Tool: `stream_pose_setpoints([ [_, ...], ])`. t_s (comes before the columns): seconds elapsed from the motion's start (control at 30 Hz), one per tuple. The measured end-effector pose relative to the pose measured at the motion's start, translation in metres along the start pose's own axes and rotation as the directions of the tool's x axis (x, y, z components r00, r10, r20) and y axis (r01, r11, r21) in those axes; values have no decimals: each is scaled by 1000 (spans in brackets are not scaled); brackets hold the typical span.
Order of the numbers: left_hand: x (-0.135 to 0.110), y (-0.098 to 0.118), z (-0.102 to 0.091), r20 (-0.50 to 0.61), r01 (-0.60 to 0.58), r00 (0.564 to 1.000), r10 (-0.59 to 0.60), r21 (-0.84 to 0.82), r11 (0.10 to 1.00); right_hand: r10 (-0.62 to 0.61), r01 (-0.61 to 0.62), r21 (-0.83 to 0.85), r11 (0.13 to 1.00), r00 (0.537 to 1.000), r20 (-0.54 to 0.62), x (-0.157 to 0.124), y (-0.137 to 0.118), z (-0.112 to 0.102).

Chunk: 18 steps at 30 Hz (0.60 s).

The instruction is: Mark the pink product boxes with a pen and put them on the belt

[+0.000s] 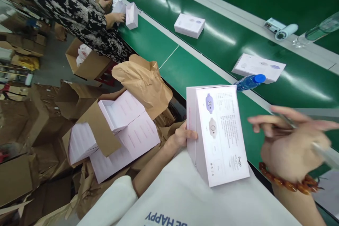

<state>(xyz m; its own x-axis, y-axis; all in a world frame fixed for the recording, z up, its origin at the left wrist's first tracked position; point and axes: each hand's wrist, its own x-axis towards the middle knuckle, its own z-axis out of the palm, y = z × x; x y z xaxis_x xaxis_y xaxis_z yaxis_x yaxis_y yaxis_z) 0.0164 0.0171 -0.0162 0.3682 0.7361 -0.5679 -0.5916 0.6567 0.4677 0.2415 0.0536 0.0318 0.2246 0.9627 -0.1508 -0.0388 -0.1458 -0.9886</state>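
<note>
My left hand (182, 135) grips the left side of a pale printed box (225, 134), thumb on its edge. The box is closed and tilted against my shirt, its face showing a purple and a beige device beside small print. Raised to the right of it, apart from the box, my right hand (291, 148) is smeared by motion. A slim pen-like tool (287, 120) runs through its fingers; its exact kind is too blurred to tell. Left of my left arm, an open brown carton (103, 127) holds several more pale boxes (135, 130).
Two similar boxes (189, 25) (258, 67) lie on the green conveyor (159, 0), near a blue-capped bottle (250, 82). A small handheld fan (286, 31) and a clear bottle (317, 30) rest farther right. At upper left, a co-worker's hands (116, 17) touch boxes. Brown paper (145, 81) and cartons crowd the left.
</note>
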Motion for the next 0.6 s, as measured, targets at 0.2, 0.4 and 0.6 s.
stream_pose_setpoints([
  [0.2,22,0,-19,-184,-216,962,202,-61,974,516,-513,-162,843,685,515,-6,49,-8],
  [0.4,33,17,-25,-442,-374,813,380,104,922,703,-735,-28,678,636,319,29,112,28],
  [0.6,-24,6,-45,-631,-423,406,661,511,748,694,-656,-225,720,685,224,116,146,124],
])
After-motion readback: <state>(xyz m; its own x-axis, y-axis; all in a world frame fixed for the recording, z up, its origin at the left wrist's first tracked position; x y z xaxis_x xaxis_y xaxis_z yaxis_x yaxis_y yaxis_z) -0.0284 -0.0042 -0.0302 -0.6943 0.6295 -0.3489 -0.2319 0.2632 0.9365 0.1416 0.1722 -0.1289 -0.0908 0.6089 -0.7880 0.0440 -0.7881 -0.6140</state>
